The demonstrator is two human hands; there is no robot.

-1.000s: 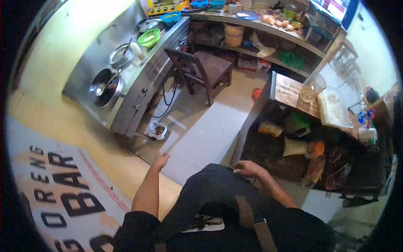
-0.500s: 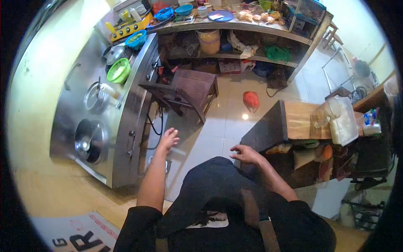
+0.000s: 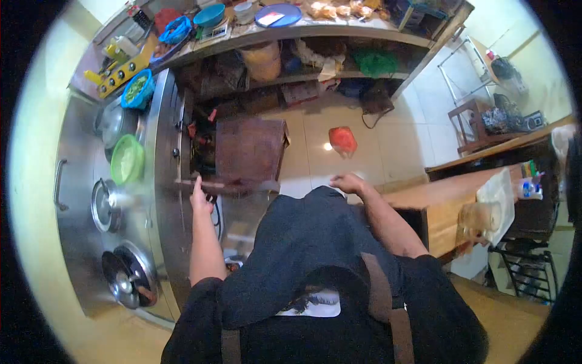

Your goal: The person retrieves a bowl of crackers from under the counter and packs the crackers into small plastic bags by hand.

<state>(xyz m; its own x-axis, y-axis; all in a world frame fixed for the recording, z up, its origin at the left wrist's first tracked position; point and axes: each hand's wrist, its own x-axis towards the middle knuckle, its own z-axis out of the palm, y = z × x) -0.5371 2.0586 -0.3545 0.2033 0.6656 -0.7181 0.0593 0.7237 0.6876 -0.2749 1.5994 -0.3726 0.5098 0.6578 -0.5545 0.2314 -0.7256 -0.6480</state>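
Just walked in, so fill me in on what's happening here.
A person is in a kitchen, with nothing visible in either hand. The left hand is out by the back of the chair; whether it touches is unclear. The right hand is in front of the body, on the side of the wooden table. The green bowl sits on the steel counter, and a red bag lies on the floor.
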